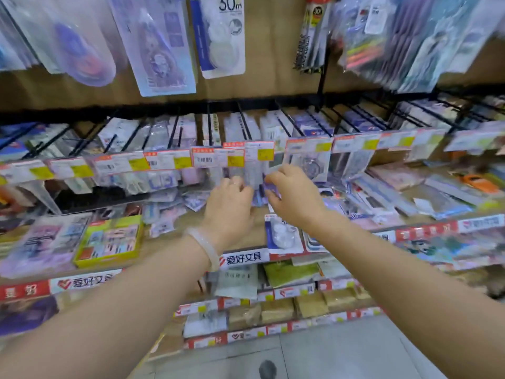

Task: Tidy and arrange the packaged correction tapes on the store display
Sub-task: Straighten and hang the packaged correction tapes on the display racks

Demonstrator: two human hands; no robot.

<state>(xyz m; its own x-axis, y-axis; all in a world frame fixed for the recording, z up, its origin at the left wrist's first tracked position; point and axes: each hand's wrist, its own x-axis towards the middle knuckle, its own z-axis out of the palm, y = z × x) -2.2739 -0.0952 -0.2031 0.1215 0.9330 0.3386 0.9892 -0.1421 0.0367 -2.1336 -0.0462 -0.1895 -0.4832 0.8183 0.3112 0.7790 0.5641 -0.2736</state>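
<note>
Right now your left hand (pixel 231 203) and right hand (pixel 291 191) meet at the middle of the display, fingers curled around a small purple-and-clear correction tape pack (pixel 262 194) pinched between them; blur hides exactly how each finger sits. A pale bangle (pixel 203 246) circles your left wrist. Just above your hands runs a row of price tags (pixel 207 158) with yellow patches, hung from black wire hooks (pixel 243 119). Below your right wrist lies a blue-backed tape pack (pixel 282 233) on the shelf (pixel 246 257), near a yellow-edged box (pixel 109 240) to the left. More packaged tapes (pixel 221 36) hang overhead.
</note>
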